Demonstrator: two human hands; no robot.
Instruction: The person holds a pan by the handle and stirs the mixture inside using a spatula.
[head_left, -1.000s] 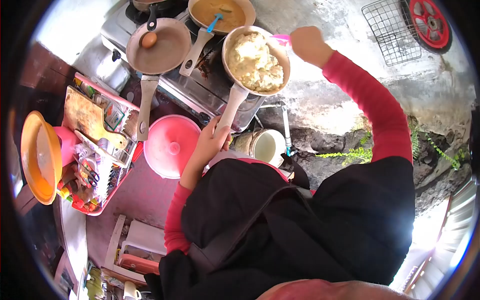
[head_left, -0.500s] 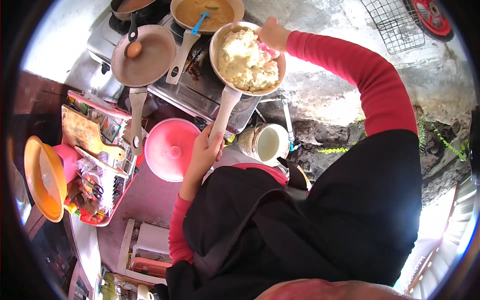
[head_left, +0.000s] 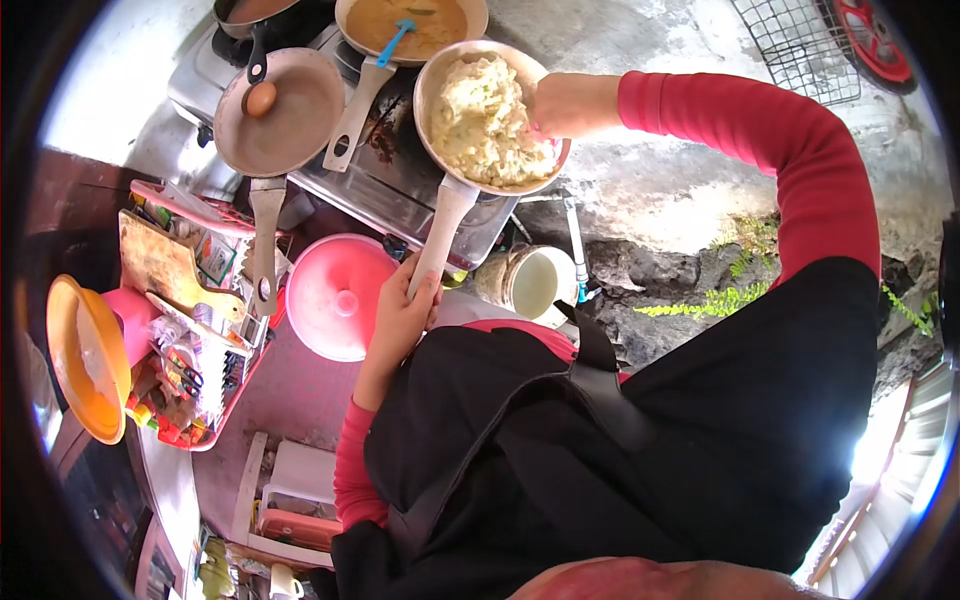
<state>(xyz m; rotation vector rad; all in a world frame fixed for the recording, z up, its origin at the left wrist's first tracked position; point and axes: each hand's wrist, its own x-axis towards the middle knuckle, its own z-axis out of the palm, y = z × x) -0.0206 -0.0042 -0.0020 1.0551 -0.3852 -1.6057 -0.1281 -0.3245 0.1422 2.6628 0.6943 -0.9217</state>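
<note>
My left hand is wrapped round the handle of a frying pan, which rests at the front right of the stove. A pale, lumpy mash with green flecks fills much of this pan. At the pan's right rim, my right hand is closed on a pink utensil. Only a bit of the utensil shows; its head is hidden by the hand and the mash, so I cannot tell its kind.
Left on the stove is another pan with a brown egg resting on a black ladle. Behind stands a pan of orange-brown sauce with a blue utensil. A pink lid, bucket and dish rack are nearby.
My right hand has moved down and slightly right along the pan's rim, with the pink utensil now mostly covered. The mash has shifted in shape. My left hand keeps its hold on the handle.
</note>
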